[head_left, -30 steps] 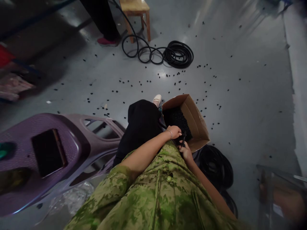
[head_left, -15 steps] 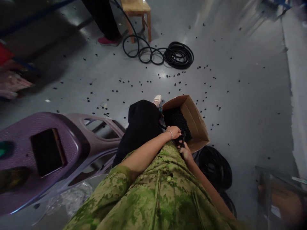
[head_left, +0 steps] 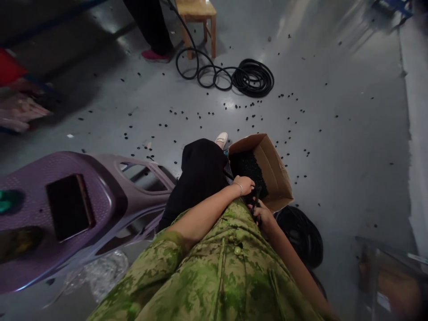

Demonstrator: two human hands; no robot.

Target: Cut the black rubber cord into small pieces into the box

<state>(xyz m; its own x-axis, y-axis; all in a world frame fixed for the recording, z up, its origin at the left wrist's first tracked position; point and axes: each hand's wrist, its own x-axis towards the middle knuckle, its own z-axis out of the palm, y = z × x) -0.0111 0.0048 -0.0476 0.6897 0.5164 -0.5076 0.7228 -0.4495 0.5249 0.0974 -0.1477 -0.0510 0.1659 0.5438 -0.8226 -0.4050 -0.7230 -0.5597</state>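
Observation:
A cardboard box stands tilted in front of me, with many small black pieces inside. Over its near left edge is my left hand, a bracelet on the wrist; its fingers are pressed together around a black hose, of which only a short stretch shows by my leg. Just right of it, my right hand is wrapped round a dark cutting tool that points up toward the left fingertips. The exact contact between tool and hose is too dark to make out.
On the left, a purple plastic stool bears a phone. A coiled black hose lies ahead by a wooden stool and a person's leg. More black coils lie right of the box. Small black pieces dot the floor.
The view has shifted slightly, so the surroundings sit a little farther right. Both hands stay at the box's near edge; the tool in my right hand has changed its angle slightly.

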